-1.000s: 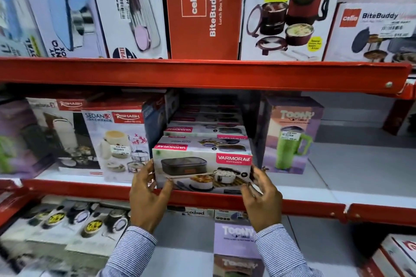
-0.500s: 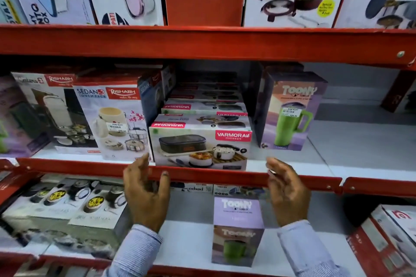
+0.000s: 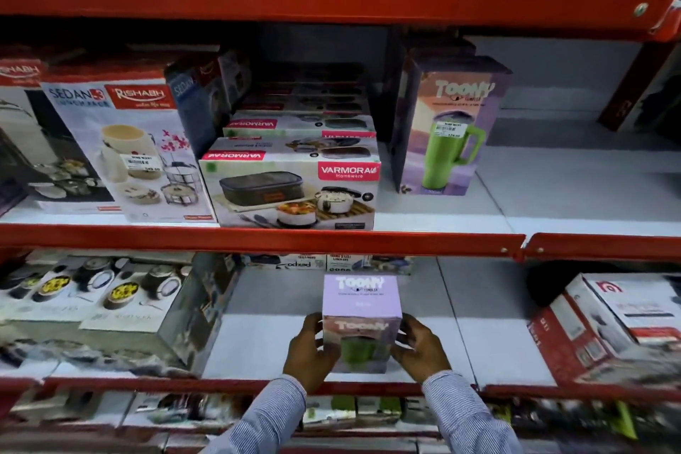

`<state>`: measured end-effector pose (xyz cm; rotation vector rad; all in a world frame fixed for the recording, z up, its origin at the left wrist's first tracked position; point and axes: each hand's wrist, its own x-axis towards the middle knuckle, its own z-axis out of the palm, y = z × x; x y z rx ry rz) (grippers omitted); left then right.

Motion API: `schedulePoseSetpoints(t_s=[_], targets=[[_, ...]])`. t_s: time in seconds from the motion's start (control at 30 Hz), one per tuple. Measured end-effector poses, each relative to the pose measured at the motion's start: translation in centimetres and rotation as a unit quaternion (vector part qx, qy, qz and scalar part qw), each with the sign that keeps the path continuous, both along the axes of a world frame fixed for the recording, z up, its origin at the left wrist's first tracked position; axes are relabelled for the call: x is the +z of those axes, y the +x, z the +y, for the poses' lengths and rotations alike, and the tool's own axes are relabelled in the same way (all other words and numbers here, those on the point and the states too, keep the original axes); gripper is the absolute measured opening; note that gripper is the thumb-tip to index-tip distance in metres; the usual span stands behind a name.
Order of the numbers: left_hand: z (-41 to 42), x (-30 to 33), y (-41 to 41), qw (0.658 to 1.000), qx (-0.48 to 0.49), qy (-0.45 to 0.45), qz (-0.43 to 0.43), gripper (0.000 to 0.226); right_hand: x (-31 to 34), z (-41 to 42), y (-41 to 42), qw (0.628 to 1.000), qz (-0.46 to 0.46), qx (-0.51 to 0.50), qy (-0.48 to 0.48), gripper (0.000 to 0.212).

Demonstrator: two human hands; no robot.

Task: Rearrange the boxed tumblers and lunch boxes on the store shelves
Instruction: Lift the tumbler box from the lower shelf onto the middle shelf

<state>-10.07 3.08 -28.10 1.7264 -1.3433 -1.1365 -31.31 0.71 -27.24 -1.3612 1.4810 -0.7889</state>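
A lilac Toony tumbler box [image 3: 361, 310] stands upright on the lower shelf [image 3: 258, 339], near its front edge. My left hand [image 3: 311, 356] grips its left side and my right hand [image 3: 420, 352] grips its right side. On the middle shelf [image 3: 552, 195] a second Toony tumbler box [image 3: 447, 129] stands at the right of a stack of Varmora lunch boxes [image 3: 294, 188]. Left of the stack stands a Rishabh Sedan lunch box carton [image 3: 125, 151].
Red shelf rails [image 3: 258, 243] run across the front of each level. Flat lunch box cartons [image 3: 92, 298] lie at the lower left, white and red cartons [image 3: 608, 324] at the lower right. More boxes fill the shelf underneath.
Both hands dropped from the Varmora lunch box on the middle shelf to the lower shelf and closed on the sides of the Toony tumbler box. The view tilted downward.
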Motion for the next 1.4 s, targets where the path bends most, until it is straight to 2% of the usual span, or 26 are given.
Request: schedulePoseSetpoints(t_s=[0.1,0.2,0.4,0.5,0.57,0.67,0.83,0.97,1.07,1.27,1.4], targets=[[1.3,1.7,-0.4,0.999,0.021,-0.041,-0.016,0.045,1.6,1.4,-1.0,0.999,-0.02,0.009,-0.032,0.053],[3.6,5.6,-0.6,0.993,0.026,-0.118,-0.018,0.048,4.7,3.1,-2.5,0.996,-0.043,-0.011,-0.081,0.046],[5.1,15.3,-1.4,0.952,0.06,-0.297,-0.04,0.05,14.6,4.7,-4.5,0.962,-0.107,-0.048,-0.245,0.035],[4.5,18.8,-2.3,0.934,0.061,-0.348,-0.047,0.048,18.1,4.4,-4.9,0.945,-0.125,-0.052,-0.298,0.046],[3.9,20.4,-3.1,0.925,0.062,-0.371,-0.046,0.043,19.3,3.7,-5.2,0.937,-0.136,-0.054,-0.318,0.033],[2.5,22.5,-4.6,0.916,0.069,-0.394,-0.039,0.038,20.8,2.4,-6.2,0.928,-0.142,-0.059,-0.339,0.036],[-0.6,25.4,-7.4,0.908,0.043,-0.409,-0.078,0.038,23.4,-0.4,-8.4,0.916,-0.13,-0.099,-0.366,0.038],[-2.5,27.1,-9.4,0.899,0.028,-0.423,-0.109,0.046,24.7,-2.5,-10.2,0.911,-0.116,-0.115,-0.378,0.033],[-3.5,27.6,-10.6,0.897,0.029,-0.431,-0.094,0.043,25.5,-3.7,-11.1,0.908,-0.11,-0.109,-0.389,0.031],[-6.5,26.0,-11.9,0.919,0.027,-0.387,-0.065,0.049,25.4,-6.5,-11.7,0.916,-0.095,-0.098,-0.378,0.038],[-7.3,24.7,-12.0,0.924,0.027,-0.37,-0.092,0.038,23.7,-8.0,-11.8,0.928,-0.07,-0.09,-0.356,0.038]])
